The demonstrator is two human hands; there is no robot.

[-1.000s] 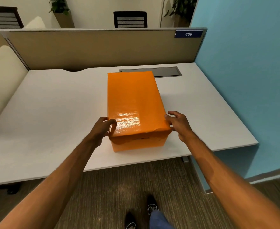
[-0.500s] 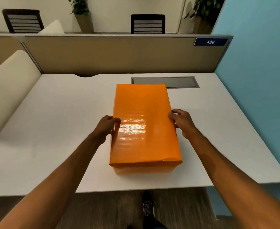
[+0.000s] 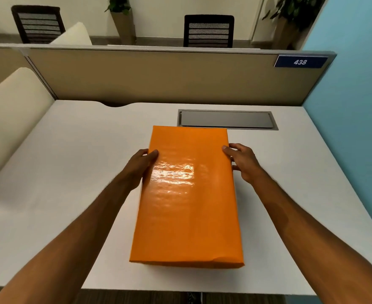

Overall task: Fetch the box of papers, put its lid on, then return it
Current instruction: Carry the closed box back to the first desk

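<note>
Head view: an orange box (image 3: 188,194), its glossy lid (image 3: 189,227) already seated and covering the whole top, rests lengthwise on a white tabletop (image 3: 71,172), its far end just short of a grey cable hatch (image 3: 226,119) and its near end close to the front edge. Both hands are set against its long sides toward the far end: the left hand (image 3: 140,164) with its thumb laid over the lid's edge, the right hand (image 3: 241,162) with its thumb on top and its fingers (image 3: 235,167) curled down the side. Neither hand is closed into a fist; they press inward on the box from opposite sides. Said to hold papers (none can be seen), the box is probably heavy and stiff, and its shiny wrapping looks slippery, so a grip low on the side walls, or under the base, seems safer than one on the lid alone, which might lift away. Beyond stands a beige partition (image 3: 158,77) bearing a blue number plate (image 3: 300,62); a blue wall (image 3: 356,106) closes the right.
</note>
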